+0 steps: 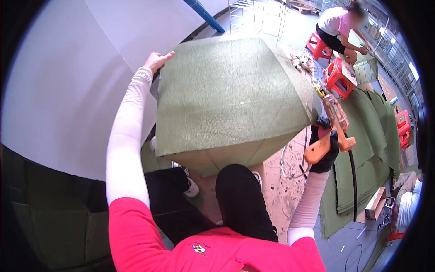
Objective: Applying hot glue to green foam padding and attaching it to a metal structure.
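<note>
The left hand (156, 61) grips the far-left corner of the green box (231, 95), seemingly steadying it. The box spans from there to the gloved right hand (333, 146), closed around an orange tool (336, 115), whose exact finger placement is unclear.

Box (231, 97) between left hand (156, 61) and right hand (333, 147); sheet stack (364, 136) right, stool (336, 78) behind.
</note>
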The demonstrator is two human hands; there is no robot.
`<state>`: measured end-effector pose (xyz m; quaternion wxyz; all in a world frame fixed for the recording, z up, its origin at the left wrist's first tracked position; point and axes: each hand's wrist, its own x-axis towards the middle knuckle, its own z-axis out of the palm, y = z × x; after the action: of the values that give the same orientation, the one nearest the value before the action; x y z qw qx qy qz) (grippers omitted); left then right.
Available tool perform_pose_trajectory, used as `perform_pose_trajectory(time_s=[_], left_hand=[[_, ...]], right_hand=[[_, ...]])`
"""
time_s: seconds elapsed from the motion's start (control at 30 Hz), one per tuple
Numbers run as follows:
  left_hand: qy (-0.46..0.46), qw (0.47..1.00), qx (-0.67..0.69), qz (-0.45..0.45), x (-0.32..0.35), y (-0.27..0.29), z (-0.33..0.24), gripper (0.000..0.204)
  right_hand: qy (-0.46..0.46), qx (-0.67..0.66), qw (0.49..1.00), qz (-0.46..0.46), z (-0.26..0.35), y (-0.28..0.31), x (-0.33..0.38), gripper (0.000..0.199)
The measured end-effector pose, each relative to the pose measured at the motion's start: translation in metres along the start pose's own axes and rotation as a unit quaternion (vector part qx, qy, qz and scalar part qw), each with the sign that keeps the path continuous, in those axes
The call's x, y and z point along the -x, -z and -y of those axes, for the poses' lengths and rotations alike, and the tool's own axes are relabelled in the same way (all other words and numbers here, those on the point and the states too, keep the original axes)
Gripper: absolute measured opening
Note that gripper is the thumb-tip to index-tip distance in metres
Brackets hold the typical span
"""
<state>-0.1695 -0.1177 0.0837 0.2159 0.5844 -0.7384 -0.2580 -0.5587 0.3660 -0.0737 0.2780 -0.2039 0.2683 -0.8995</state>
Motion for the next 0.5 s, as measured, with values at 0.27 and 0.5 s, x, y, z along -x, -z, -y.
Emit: perform_pose_trajectory(time_s=[0.27, 0.5], left_hand=[[0.114, 0.993, 0.021, 0.022, -0.091, -0.012, 0.014, 0.105], [0.039, 0.969, 0.244, 0.018, -0.104, -0.021, 0.019, 0.051]], right_hand=[[0.025, -0.007, 1.000, 0.008, 0.005, -0.027, 0.007, 0.050], [0.034, -0.009, 0.999, -0.010, 0.006, -0.042, 0.006, 0.051]])
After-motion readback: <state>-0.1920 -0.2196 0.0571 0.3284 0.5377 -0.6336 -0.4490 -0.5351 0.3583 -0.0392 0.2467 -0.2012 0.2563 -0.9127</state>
